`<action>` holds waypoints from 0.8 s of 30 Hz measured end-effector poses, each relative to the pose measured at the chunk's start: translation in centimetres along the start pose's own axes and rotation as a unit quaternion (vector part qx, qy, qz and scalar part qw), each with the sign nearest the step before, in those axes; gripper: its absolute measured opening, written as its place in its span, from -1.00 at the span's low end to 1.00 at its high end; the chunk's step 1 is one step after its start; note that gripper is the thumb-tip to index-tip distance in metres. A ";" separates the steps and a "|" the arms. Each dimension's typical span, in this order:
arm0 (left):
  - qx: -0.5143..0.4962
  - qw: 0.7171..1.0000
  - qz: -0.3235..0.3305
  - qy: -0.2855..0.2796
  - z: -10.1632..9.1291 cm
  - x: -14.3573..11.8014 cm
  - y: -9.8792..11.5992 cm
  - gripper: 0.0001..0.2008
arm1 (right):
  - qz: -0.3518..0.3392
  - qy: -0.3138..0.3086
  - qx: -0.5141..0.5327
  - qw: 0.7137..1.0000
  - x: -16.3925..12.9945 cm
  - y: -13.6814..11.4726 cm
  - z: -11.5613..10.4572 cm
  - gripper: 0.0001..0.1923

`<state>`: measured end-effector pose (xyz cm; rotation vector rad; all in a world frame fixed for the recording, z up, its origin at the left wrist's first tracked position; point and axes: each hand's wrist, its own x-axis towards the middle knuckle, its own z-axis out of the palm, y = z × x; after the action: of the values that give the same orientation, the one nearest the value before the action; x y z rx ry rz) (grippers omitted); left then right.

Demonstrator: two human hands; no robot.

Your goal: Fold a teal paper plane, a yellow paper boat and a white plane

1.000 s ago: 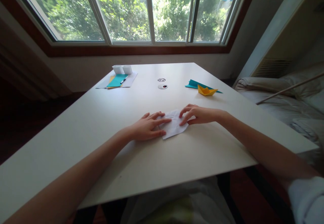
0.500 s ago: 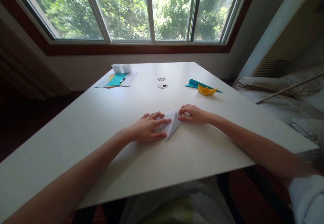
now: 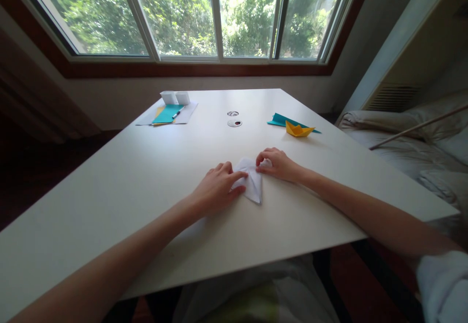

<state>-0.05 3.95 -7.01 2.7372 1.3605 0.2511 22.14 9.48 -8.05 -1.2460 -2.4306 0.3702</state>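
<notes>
- Head view, closest first: left hand [image 3: 215, 189] lies palm-down on the desk [image 3: 146, 177], fingers pressing the left side of a white folded paper [image 3: 253, 186], roughly mid-desk and a bit toward the near edge.
- Right hand [image 3: 278, 163] is curled over the paper's top right corner, fingertips pinching or pressing it; can't tell which.
- Risk as I see it: the paper is thin and the desk is slick, so uneven pressure could make it slide and the crease go crooked.
- Lots of bare desk on both sides and down to the near edge.
- Farther out, toward the right edge: a yellow paper boat [image 3: 299, 129] touching a teal sheet [image 3: 280, 119].
- Far left corner: a stack of papers [image 3: 168, 114], a pen [image 3: 177, 114], two white cups [image 3: 176, 97]. All well apart from the hands.
</notes>
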 end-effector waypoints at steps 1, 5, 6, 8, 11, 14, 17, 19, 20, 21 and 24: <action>0.007 1.000 0.003 0.006 0.1 0.1 -0.1 -0.65 | -0.003 0.007 0.000 1.000 0.0 0.0 0.1 -0.86; 0.024 0.998 0.063 0.014 0.4 0.4 -0.8 -0.57 | -0.019 0.021 -0.009 1.000 -0.1 0.0 0.4 -0.87; 0.024 0.996 0.081 0.007 0.5 0.4 -1.0 -0.56 | -0.019 0.023 -0.013 0.999 -0.2 -0.1 0.5 -0.88; 0.024 0.995 0.098 -0.013 0.6 0.5 -1.3 -0.56 | -0.021 0.026 -0.021 0.999 -0.3 -0.3 0.4 -0.90; 0.034 0.995 0.090 -0.027 0.7 0.5 -1.4 -0.55 | -0.026 0.007 -0.023 0.999 -0.5 -0.7 0.1 -0.89; 0.045 0.995 0.086 -0.019 0.8 0.5 -1.4 -0.55 | -0.026 -0.063 -0.011 0.998 -0.8 -1.3 -0.6 -0.85; 0.045 0.995 0.086 -0.020 0.8 0.4 -1.3 -0.54 | -0.039 -0.122 -0.002 0.992 -1.1 -1.9 -1.3 -0.83; 0.040 0.995 0.083 -0.025 0.9 0.4 -1.4 -0.54 | -0.053 -0.149 0.005 0.987 -1.3 -2.3 -1.6 -0.83; 0.037 0.996 0.082 -0.028 0.9 0.4 -1.4 -0.54 | -0.059 -0.160 0.009 0.985 -1.4 -2.6 -1.8 -0.84; 0.034 0.996 0.080 -0.030 0.9 0.4 -1.4 -0.54 | -0.066 -0.168 0.013 0.984 -1.4 -2.8 -1.9 -0.85; 0.030 0.996 0.077 -0.034 0.9 0.4 -1.4 -0.54 | -0.082 -0.187 0.022 0.979 -1.6 -3.3 -2.0 -0.85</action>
<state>-0.76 5.16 -8.05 2.8750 1.1605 0.1253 21.58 6.40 -5.31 -1.0207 -2.7961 0.6579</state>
